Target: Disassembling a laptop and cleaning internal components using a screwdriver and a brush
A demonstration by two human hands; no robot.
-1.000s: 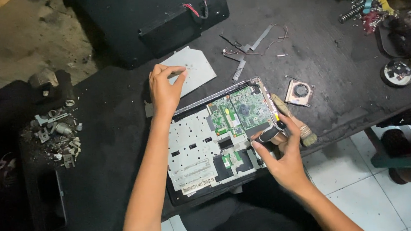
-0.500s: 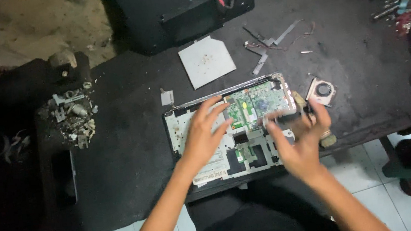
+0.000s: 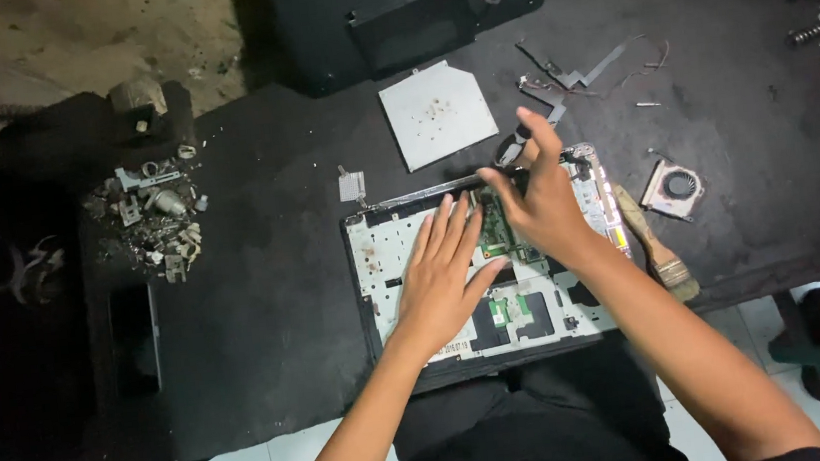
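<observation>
Seen from above, an opened laptop base (image 3: 493, 263), a silver-grey tray of plastic and metal with a green circuit board (image 3: 499, 237) exposed in its upper middle, lies on a dark worktop (image 3: 267, 304) directly before the seated person. The left hand (image 3: 445, 277) rests flat on the base's left half, fingers spread and straight, gripping nothing. The right hand (image 3: 542, 198) sits over the board at the base's upper right, its fingers curled down at the far edge with the index finger lifted; whether it pinches a part cannot be told. Beyond the base lies a pale flat metal cover plate (image 3: 437, 113), and beside that plate, loose grey metal brackets (image 3: 565, 75). Right of the base rest a wooden-handled brush (image 3: 658, 252) and a small square cooling fan (image 3: 675, 190). Far to its left sits a heap of small metal scraps (image 3: 153, 220). Risks, as a judgement: prying at the board's edge could flex or crack it or tear a thin cable, and the base could slide off the worktop's near edge.
</observation>
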